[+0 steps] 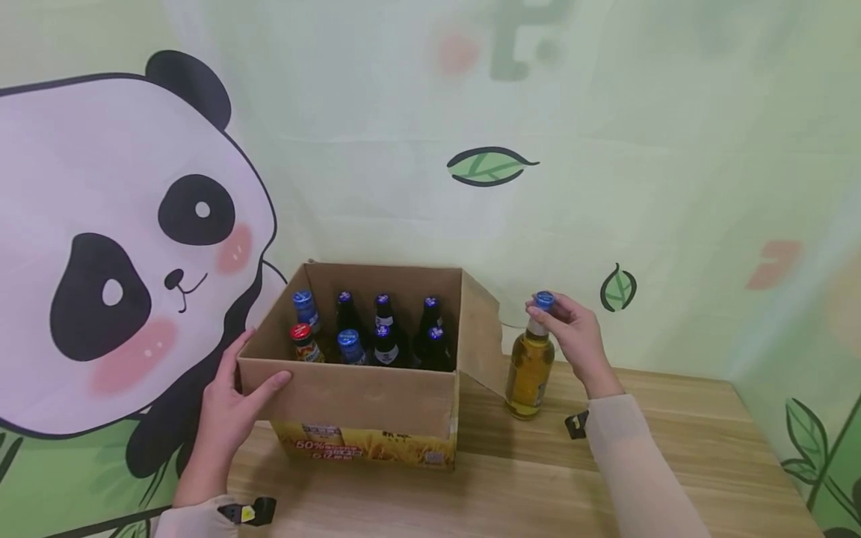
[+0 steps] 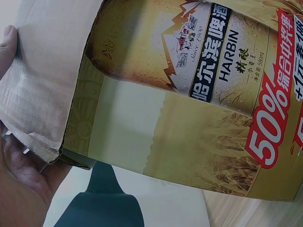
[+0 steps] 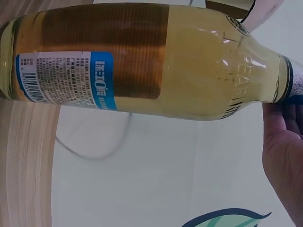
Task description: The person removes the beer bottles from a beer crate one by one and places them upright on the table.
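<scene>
My left hand [image 1: 225, 415] grips the left front corner of an open cardboard box [image 1: 350, 392], with the thumb over the front flap. In the left wrist view, that hand [image 2: 21, 177] is at the brown flap beside the box's printed yellow side [image 2: 189, 137]. My right hand [image 1: 577, 336] pinches the neck of a beer bottle [image 1: 528, 373] just under its blue cap. Upright, this bottle has golden liquid and its base at the tabletop, right of the box. The right wrist view shows its blue-and-white back label [image 3: 66, 78]. Inside the box, several capped bottles [image 1: 386, 350] stand in two rows.
The box's right flap [image 1: 486, 336] sticks out toward the held bottle. Beneath everything is a wooden table [image 1: 538, 478]. Behind it hangs a pale green backdrop [image 1: 377, 187] with a panda [image 1: 121, 187] and leaves.
</scene>
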{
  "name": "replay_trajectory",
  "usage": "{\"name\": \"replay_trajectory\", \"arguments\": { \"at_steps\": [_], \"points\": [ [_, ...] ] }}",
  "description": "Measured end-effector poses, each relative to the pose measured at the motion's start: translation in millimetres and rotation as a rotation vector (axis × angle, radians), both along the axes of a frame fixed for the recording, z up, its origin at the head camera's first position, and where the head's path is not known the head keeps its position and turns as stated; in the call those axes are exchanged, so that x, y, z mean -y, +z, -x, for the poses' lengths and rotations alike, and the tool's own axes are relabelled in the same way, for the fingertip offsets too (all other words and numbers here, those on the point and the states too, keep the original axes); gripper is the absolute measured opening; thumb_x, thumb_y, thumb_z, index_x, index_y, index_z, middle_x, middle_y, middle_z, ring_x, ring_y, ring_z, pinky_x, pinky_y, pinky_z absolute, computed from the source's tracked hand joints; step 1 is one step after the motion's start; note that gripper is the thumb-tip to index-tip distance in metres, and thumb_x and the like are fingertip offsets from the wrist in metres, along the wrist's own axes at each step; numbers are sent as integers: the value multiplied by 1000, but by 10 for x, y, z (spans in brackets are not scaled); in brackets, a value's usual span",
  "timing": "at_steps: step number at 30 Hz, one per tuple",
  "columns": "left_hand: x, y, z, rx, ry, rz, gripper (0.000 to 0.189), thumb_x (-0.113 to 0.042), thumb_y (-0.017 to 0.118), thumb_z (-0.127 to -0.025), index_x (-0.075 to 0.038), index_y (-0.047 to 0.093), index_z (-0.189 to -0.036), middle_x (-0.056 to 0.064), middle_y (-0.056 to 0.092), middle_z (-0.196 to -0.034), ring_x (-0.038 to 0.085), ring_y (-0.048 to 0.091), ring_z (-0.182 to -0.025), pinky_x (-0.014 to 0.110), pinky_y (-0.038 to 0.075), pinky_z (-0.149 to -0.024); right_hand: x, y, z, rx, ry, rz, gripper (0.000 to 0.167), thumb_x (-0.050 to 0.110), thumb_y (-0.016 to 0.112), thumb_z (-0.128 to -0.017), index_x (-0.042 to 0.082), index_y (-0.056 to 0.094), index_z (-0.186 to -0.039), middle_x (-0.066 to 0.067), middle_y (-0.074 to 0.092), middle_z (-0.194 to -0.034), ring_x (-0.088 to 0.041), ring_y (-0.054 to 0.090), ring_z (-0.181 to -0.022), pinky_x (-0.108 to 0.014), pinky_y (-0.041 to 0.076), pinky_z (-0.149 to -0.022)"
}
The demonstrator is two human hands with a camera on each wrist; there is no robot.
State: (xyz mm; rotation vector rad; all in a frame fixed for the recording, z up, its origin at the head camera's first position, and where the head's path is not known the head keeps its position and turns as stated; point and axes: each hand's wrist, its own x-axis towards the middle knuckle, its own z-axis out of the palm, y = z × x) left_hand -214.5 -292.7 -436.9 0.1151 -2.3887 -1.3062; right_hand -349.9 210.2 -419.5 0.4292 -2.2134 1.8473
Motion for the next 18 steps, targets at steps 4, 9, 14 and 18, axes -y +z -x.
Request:
{"name": "replay_trajectory", "arguments": {
  "at_steps": [4, 9, 14, 18],
  "points": [
    [-5, 3, 1, 6, 4, 0, 91, -45, 77, -88, -44, 20, -159, 20, 40, -155, 49, 46, -131, 73, 41, -96, -8, -4, -1, 1, -2, -5, 46, 33, 74, -93, 4, 66, -128, -6, 72, -118, -11, 66, -111, -26, 49, -99],
    [-11, 15, -7, 15, 6, 2, 91, -46, 76, -88, -44, 20, -159, 20, 39, -155, 50, 46, -131, 73, 41, -96, -12, 0, -12, 15, -10, -14, 47, 34, 74, -93, 5, 65, -129, -7, 72, -120, -11, 65, -112, -27, 49, -100],
    [-12, 21, -13, 22, 6, -1, 91, -47, 76, -87, -45, 19, -158, 20, 39, -155, 50, 46, -131, 73, 41, -96, -11, 6, -30, 26, -15, -23, 47, 35, 74, -92, 7, 66, -129, -8, 70, -123, -11, 65, -113, -30, 49, -102],
    [-8, 23, -11, 20, 8, 2, 91, -48, 76, -87, -46, 19, -158, 21, 40, -154, 50, 46, -130, 73, 41, -96, -14, 23, -38, 28, -16, -28, 48, 37, 74, -92, 8, 66, -129, -9, 70, -124, -11, 64, -114, -31, 48, -103]
  ]
}}
